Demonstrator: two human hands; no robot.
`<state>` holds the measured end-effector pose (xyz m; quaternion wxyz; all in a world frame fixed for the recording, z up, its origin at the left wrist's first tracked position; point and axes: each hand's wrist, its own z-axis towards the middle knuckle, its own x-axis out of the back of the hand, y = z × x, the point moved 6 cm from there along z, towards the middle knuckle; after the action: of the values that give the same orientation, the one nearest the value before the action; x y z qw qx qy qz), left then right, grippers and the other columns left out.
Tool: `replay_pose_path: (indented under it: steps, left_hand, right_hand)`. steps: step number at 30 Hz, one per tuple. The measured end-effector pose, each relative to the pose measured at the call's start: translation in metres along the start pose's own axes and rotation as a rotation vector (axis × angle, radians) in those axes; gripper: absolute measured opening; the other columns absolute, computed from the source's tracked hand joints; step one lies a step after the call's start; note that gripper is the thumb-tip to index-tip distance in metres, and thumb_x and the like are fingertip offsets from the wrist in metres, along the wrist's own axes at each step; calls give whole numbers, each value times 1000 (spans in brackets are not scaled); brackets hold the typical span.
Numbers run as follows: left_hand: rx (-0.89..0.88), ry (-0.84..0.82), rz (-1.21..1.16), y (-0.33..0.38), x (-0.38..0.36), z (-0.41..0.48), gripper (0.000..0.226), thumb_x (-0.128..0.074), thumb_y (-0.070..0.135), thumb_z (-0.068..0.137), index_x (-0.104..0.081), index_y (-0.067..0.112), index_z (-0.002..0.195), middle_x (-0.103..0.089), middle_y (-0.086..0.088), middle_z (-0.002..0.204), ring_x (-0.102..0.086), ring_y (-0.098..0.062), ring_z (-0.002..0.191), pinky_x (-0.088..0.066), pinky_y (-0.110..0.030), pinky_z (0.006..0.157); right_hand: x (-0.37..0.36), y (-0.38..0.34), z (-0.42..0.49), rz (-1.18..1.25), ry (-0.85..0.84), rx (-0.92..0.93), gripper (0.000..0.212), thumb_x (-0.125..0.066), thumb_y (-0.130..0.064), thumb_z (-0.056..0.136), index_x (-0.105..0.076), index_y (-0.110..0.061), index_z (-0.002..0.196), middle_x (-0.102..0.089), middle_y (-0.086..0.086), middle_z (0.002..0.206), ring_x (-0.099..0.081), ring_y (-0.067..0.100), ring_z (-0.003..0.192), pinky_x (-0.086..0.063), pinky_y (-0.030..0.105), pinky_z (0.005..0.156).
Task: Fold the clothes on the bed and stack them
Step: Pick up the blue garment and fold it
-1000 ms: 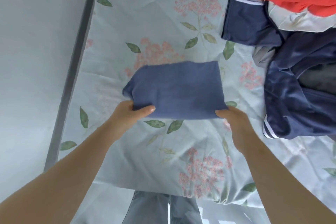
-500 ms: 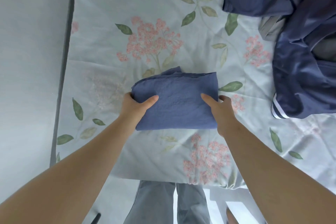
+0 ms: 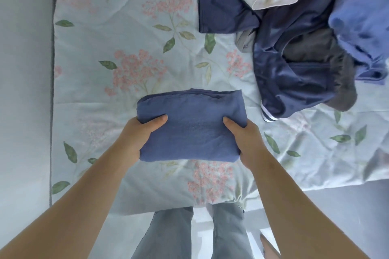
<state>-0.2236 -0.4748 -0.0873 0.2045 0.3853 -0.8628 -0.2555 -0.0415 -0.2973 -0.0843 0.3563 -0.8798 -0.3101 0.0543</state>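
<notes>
Folded blue cloth is at the near edge of the bed, right in front of you (resting or just lifted, can't tell). Left grip and right grip each clamp a side edge, thumb on top, fingers hidden beneath. It looks light, soft and floppy, so the layers will likely slide if held one-sided. Support both sides and carry it flat. The unfolded pile is near on the right, not touching.
</notes>
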Motion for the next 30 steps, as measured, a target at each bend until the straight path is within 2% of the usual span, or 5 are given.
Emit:
replay_pose_path:
  steps: [8, 12, 20, 23, 30]
  left_hand:
    - [-176, -71, 47, 60, -137, -127, 20, -71, 35, 81, -62, 21, 91, -67, -2, 97, -64, -26, 93, -52, -45, 86]
    - [-205, -119, 23, 53, -229, -195, 20, -66, 37, 84, -61, 21, 94, -66, 0, 93, -62, -21, 88, -49, -34, 71]
    - [-178, -287, 97, 37, -403, -283, 37, -69, 43, 80, -62, 26, 112, -67, 0, 106, -61, -27, 99, -49, -46, 86]
    - [-199, -335, 139, 44, -455, -298, 41, -68, 39, 82, -60, 21, 118, -66, -3, 110, -61, -28, 100, -49, -42, 80]
    - [-198, -401, 207, 69, -570, -296, 37, -70, 37, 82, -63, 17, 113, -68, -8, 108, -64, -31, 98, -50, -50, 91]
  right_hand:
    - [169, -32, -92, 132, 110, 171, 4, -62, -23, 90, -62, -26, 87, -69, -5, 91, -65, 16, 90, -54, 40, 87]
    - [276, -27, -132, 158, 164, 214, 6, -63, -24, 89, -64, -22, 95, -70, -2, 98, -65, 21, 95, -53, 40, 88]
    - [467, 6, -185, 241, 330, 180, 2, -62, -24, 89, -62, -23, 91, -69, 1, 97, -64, 24, 95, -52, 44, 90]
    - [514, 13, -185, 287, 380, 164, 2, -61, -23, 89, -62, -21, 89, -69, 4, 98, -64, 25, 95, -53, 42, 87]
    - [608, 6, -151, 335, 446, 132, 2, -60, -22, 90, -61, -22, 91, -67, -1, 92, -62, 19, 88, -50, 34, 77]
